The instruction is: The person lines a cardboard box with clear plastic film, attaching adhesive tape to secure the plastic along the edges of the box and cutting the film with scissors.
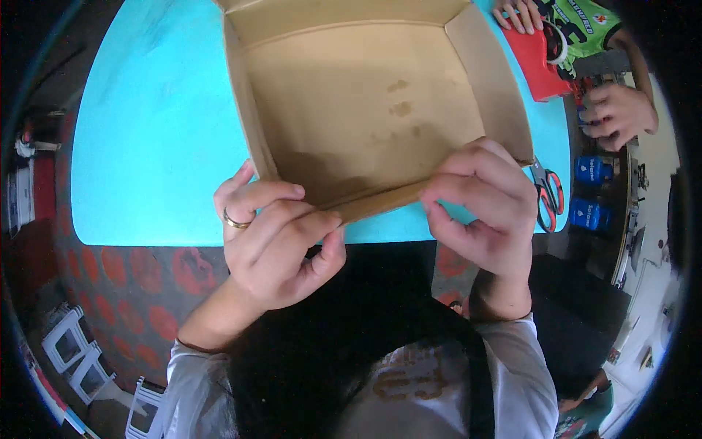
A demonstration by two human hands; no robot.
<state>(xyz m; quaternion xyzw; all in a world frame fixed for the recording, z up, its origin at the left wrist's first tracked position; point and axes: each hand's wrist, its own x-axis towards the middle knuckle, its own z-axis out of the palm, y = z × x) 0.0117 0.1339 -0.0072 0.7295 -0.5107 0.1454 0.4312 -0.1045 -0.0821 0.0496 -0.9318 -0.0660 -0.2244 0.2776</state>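
Observation:
An open, shallow cardboard box [486,80] with a brown inside and a few dark stains on its bottom lies in front of me, its near wall towards my body. My left hand [274,245], with a ring on one finger, grips that wall near its left corner, thumb below and fingers over the rim. Towards the right end of the same wall, my right hand [486,201] pinches the edge between thumb and fingertips. Scissors [548,194] with black and orange handles lie just right of my right hand, partly beside the box.
Beneath the box is a turquoise table [153,132]. At the far right, another person's hand [521,13] rests on a red block-shaped thing [534,62] with a pale roll; their other hand [618,117] is raised. White plastic stools [77,355] stand on the floor at lower left.

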